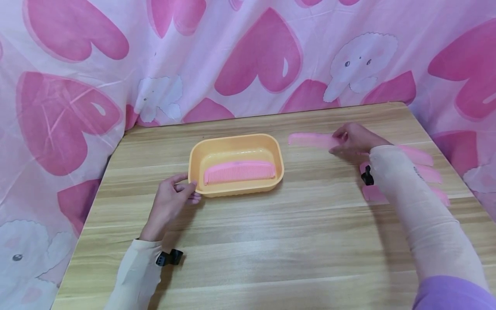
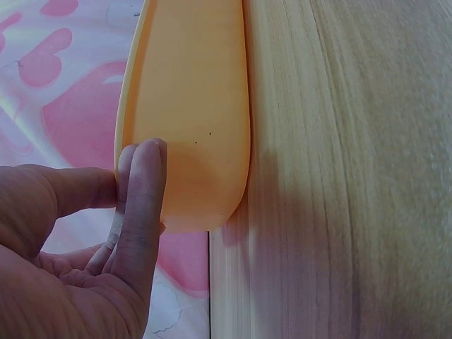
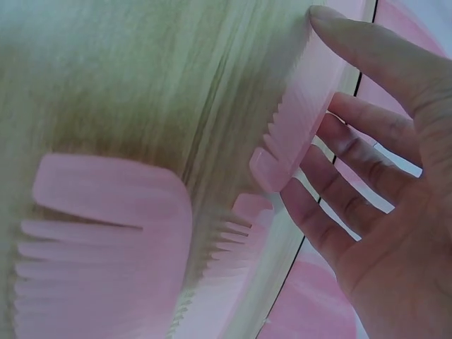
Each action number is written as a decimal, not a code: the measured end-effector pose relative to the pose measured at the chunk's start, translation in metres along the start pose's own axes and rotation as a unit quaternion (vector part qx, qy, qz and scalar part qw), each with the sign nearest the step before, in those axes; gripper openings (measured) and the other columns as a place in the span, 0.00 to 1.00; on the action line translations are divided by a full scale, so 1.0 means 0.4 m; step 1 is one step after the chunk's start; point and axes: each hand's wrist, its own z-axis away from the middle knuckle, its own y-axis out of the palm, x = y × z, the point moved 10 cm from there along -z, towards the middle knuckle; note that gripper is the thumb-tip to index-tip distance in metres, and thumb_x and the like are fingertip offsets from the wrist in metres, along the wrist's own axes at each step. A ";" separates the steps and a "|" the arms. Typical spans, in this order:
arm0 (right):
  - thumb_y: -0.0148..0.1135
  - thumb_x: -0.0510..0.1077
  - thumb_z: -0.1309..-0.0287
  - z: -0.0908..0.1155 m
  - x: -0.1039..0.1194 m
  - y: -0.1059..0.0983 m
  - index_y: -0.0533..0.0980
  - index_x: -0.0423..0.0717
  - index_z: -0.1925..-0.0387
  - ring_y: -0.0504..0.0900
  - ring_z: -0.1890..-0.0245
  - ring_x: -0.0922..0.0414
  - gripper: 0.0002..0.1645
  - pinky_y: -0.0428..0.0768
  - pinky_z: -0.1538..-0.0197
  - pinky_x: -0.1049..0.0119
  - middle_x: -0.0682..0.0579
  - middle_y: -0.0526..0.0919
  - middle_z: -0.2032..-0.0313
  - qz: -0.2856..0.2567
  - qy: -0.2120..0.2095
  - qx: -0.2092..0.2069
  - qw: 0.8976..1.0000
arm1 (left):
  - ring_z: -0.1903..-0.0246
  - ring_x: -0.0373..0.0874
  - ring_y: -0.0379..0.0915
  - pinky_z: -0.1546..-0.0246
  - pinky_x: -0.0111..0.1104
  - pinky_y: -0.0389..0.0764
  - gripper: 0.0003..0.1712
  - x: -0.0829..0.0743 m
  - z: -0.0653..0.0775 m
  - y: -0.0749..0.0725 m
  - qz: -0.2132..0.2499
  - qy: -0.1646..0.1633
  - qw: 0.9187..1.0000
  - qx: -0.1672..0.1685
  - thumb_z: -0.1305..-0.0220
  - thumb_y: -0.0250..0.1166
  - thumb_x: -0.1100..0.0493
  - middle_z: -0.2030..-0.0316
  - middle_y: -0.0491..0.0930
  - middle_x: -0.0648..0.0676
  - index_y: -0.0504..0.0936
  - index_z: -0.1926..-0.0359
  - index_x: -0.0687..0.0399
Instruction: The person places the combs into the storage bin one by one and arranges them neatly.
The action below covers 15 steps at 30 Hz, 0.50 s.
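A yellow-orange plastic basin (image 1: 236, 192) stands on the table with one pink comb (image 1: 239, 172) lying inside. At its near left corner my left hand (image 1: 170, 202) pinches the rim, thumb on the rim and fingers against the outer wall (image 2: 194, 106). To the right of the basin, my right hand (image 1: 358, 138) holds another pink comb (image 1: 310, 140) by its right end. In the right wrist view, the thumb lies along the toothed edge of this held comb (image 3: 307, 106) and the fingertips touch its back.
Several more pink combs (image 1: 428, 173) lie in a row at the right, partly hidden under the right forearm. Two of them, a near comb (image 3: 113, 247) and a farther comb (image 3: 229, 268), show in the right wrist view. A heart-patterned pink cloth (image 1: 259, 51) hangs behind the wooden table (image 1: 271, 249).
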 end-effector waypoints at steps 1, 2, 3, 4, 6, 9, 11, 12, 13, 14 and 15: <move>0.78 0.51 0.46 0.000 0.002 0.000 0.75 0.31 0.39 0.71 0.53 0.43 0.40 0.81 0.60 0.58 0.36 0.75 0.49 0.003 -0.005 -0.001 1.000 | 0.70 0.43 0.86 0.62 0.35 0.90 0.29 0.000 0.000 0.000 0.000 -0.001 1.000 0.000 0.26 0.60 0.62 0.64 0.86 0.64 0.66 0.30 0.68; 0.78 0.50 0.46 0.000 0.006 -0.001 0.75 0.30 0.41 0.72 0.54 0.43 0.39 0.82 0.59 0.58 0.35 0.76 0.50 0.009 -0.016 -0.004 1.000 | 0.70 0.43 0.86 0.62 0.35 0.90 0.29 0.000 0.000 0.000 0.001 -0.001 1.000 0.000 0.26 0.60 0.62 0.64 0.86 0.64 0.66 0.30 0.68; 0.78 0.49 0.45 -0.001 0.007 0.000 0.76 0.29 0.42 0.72 0.54 0.43 0.38 0.81 0.58 0.57 0.35 0.77 0.51 0.014 -0.022 -0.005 1.000 | 0.70 0.42 0.86 0.61 0.35 0.90 0.29 0.001 0.000 -0.001 0.000 -0.002 1.000 0.001 0.26 0.60 0.62 0.64 0.86 0.64 0.65 0.29 0.69; 0.78 0.49 0.45 0.000 0.010 0.000 0.76 0.28 0.42 0.73 0.55 0.43 0.37 0.81 0.56 0.56 0.35 0.77 0.51 0.017 -0.029 -0.005 0.999 | 0.70 0.43 0.86 0.61 0.35 0.90 0.29 0.001 0.000 -0.001 0.000 -0.003 1.000 0.001 0.26 0.60 0.62 0.63 0.86 0.64 0.65 0.29 0.69; 0.78 0.48 0.45 0.002 0.014 0.002 0.77 0.27 0.44 0.74 0.55 0.43 0.35 0.81 0.52 0.53 0.35 0.78 0.52 0.020 -0.039 -0.005 0.999 | 0.70 0.42 0.86 0.61 0.35 0.90 0.30 0.002 0.001 -0.002 0.000 -0.005 1.000 0.000 0.26 0.60 0.62 0.63 0.86 0.64 0.65 0.29 0.69; 0.78 0.51 0.46 0.005 0.011 0.009 0.76 0.28 0.44 0.73 0.54 0.44 0.37 0.80 0.49 0.50 0.37 0.78 0.51 0.020 -0.032 0.002 0.999 | 0.70 0.42 0.86 0.61 0.35 0.90 0.29 0.002 0.001 -0.002 -0.001 -0.006 1.000 0.001 0.26 0.60 0.62 0.63 0.86 0.64 0.65 0.29 0.68; 0.79 0.52 0.47 0.006 0.010 0.012 0.77 0.29 0.45 0.74 0.54 0.44 0.38 0.80 0.48 0.50 0.37 0.78 0.51 0.020 -0.029 0.003 0.999 | 0.70 0.42 0.86 0.61 0.35 0.90 0.29 0.001 0.001 -0.002 0.000 -0.006 1.000 0.001 0.26 0.60 0.62 0.63 0.86 0.65 0.66 0.29 0.68; 0.79 0.53 0.48 0.007 0.009 0.014 0.77 0.29 0.45 0.74 0.54 0.45 0.38 0.80 0.48 0.50 0.38 0.78 0.52 0.022 -0.027 0.003 0.999 | 0.70 0.42 0.86 0.61 0.35 0.90 0.29 0.001 0.001 -0.002 0.000 -0.006 1.000 0.001 0.26 0.60 0.62 0.63 0.86 0.65 0.66 0.29 0.68; 0.79 0.53 0.49 0.007 0.009 0.015 0.77 0.29 0.46 0.74 0.55 0.45 0.38 0.80 0.48 0.50 0.38 0.78 0.52 0.023 -0.029 0.004 0.999 | 0.70 0.42 0.86 0.61 0.35 0.90 0.29 0.001 0.001 -0.002 -0.001 -0.006 1.000 0.002 0.26 0.60 0.62 0.63 0.86 0.65 0.66 0.29 0.68; 0.80 0.52 0.49 0.006 0.010 0.017 0.77 0.29 0.47 0.75 0.55 0.46 0.37 0.81 0.49 0.51 0.38 0.79 0.53 0.024 -0.031 0.003 0.999 | 0.70 0.42 0.86 0.61 0.35 0.90 0.29 0.001 0.002 -0.002 -0.001 -0.006 1.000 0.002 0.26 0.60 0.62 0.63 0.86 0.65 0.66 0.29 0.68; 0.80 0.52 0.49 0.006 0.012 0.017 0.78 0.30 0.48 0.76 0.56 0.46 0.36 0.81 0.50 0.52 0.39 0.80 0.54 0.027 -0.035 0.002 0.999 | 0.70 0.42 0.86 0.61 0.35 0.90 0.29 0.001 0.002 -0.002 -0.001 -0.005 1.000 0.002 0.26 0.60 0.61 0.62 0.86 0.65 0.66 0.29 0.68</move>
